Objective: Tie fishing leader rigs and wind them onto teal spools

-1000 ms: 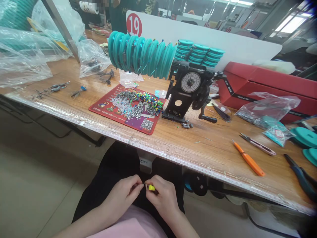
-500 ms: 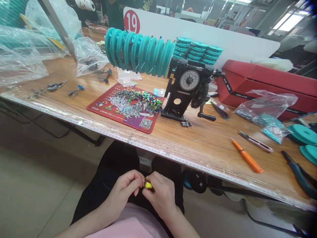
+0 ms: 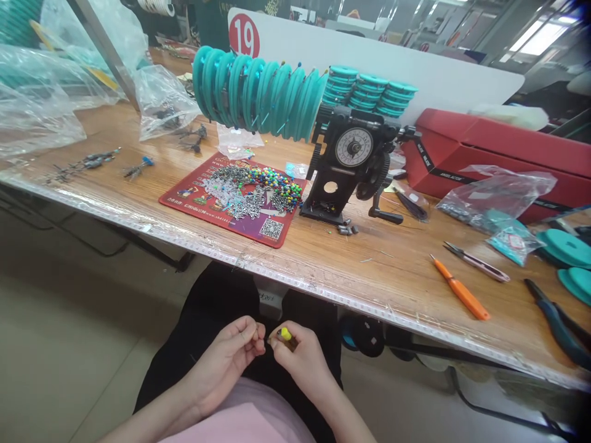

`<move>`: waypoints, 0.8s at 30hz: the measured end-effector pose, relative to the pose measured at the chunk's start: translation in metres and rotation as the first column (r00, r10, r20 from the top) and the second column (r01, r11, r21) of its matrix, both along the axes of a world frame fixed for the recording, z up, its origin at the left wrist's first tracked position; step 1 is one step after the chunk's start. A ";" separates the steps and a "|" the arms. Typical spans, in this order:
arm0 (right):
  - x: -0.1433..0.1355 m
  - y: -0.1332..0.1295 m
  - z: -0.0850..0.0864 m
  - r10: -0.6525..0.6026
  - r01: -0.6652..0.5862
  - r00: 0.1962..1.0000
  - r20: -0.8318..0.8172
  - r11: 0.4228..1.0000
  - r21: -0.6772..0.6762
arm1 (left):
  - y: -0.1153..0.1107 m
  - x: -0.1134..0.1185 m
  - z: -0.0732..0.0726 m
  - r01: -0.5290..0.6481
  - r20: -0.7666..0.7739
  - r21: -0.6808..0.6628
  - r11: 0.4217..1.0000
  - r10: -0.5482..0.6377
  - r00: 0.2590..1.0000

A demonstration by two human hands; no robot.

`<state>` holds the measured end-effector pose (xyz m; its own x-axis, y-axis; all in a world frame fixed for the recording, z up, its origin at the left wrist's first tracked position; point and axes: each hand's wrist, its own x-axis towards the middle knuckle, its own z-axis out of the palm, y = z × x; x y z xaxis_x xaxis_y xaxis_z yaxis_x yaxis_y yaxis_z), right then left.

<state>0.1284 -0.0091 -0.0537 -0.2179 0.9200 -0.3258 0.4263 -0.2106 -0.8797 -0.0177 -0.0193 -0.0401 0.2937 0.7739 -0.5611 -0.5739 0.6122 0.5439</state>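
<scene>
Over black trousers point(image 3: 198, 320), the bare left hand point(image 3: 235, 349), thumb against curled fingers, is just beside the bare right hand point(image 3: 299, 354) gripping a small yellow-ended object point(image 3: 285, 334), near a brown wood-grain table point(image 3: 397, 277) bearing a red printed mat point(image 3: 240, 229).

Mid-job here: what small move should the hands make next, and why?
Perhaps ease the left hand across to the right hand: the left's curled fingers sit just short of the right's, which grip a small yellow piece. I can't tell whether the left holds anything.
</scene>
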 end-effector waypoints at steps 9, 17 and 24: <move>0.012 -0.002 0.010 0.091 -0.122 0.987 0.129 0.958 0.259 | -0.003 0.004 -0.003 0.012 0.036 -0.005 1.000 -0.012 0.999; 0.009 -0.006 0.003 0.134 -0.243 0.946 0.297 0.896 0.371 | -0.006 0.005 -0.005 -0.008 0.060 -0.024 1.000 0.009 0.998; 0.009 -0.009 -0.006 0.147 -0.309 0.918 0.367 0.847 0.432 | -0.005 0.004 -0.009 -0.003 0.076 -0.046 0.999 0.007 0.997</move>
